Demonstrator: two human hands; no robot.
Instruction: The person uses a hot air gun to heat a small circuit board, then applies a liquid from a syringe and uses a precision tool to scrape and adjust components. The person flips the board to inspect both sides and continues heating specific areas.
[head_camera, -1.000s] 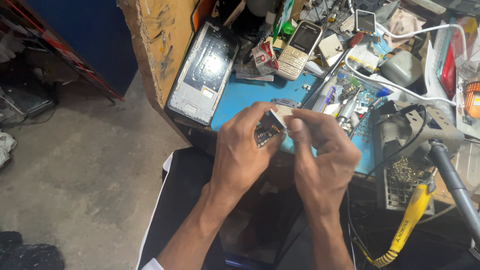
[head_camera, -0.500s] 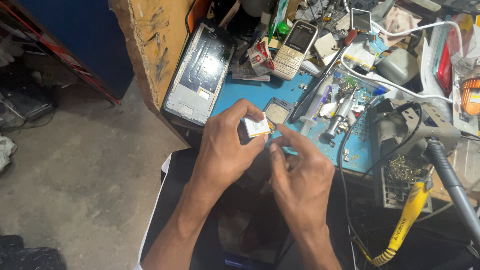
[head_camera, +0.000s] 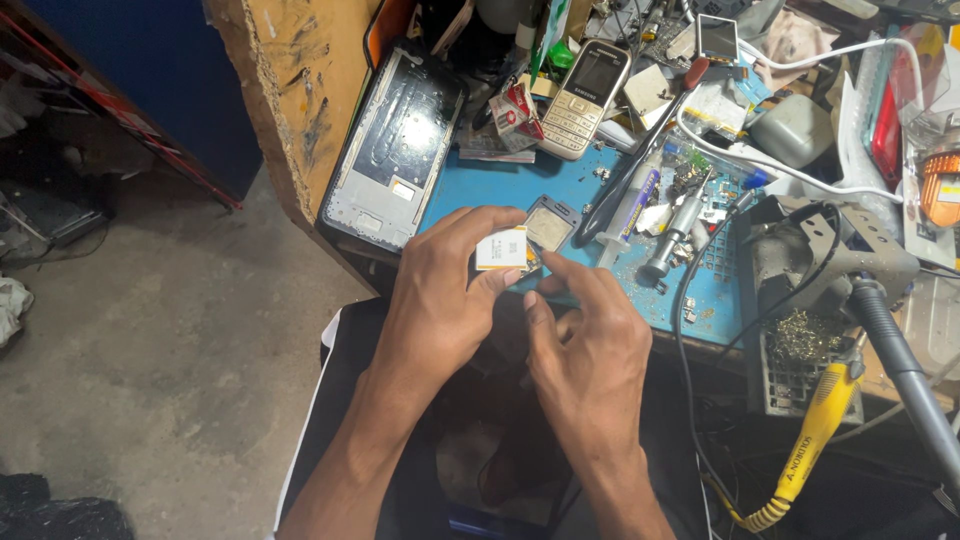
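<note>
Left hand (head_camera: 440, 300) pinched on a small white rectangular part (head_camera: 501, 248), thumb below and fingers above, just over the blue table (head_camera: 480, 200) edge. Right hand (head_camera: 590, 350) loosely curled, empty, index finger (head_camera: 566, 277) pointing beside a square metal-framed piece (head_camera: 551, 226). Underside of the white part hidden.

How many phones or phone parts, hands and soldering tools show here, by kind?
Keypad phones: 1, the pale keypad phone.
Phone frames: 1, the stripped phone frame.
Small screens: 1, the small screen.
White parts held: 1, the white part in the left hand.
Hands: 2, with the right hand beside it.
Soldering irons: 1, the yellow-handled iron.
Total: 7
</note>
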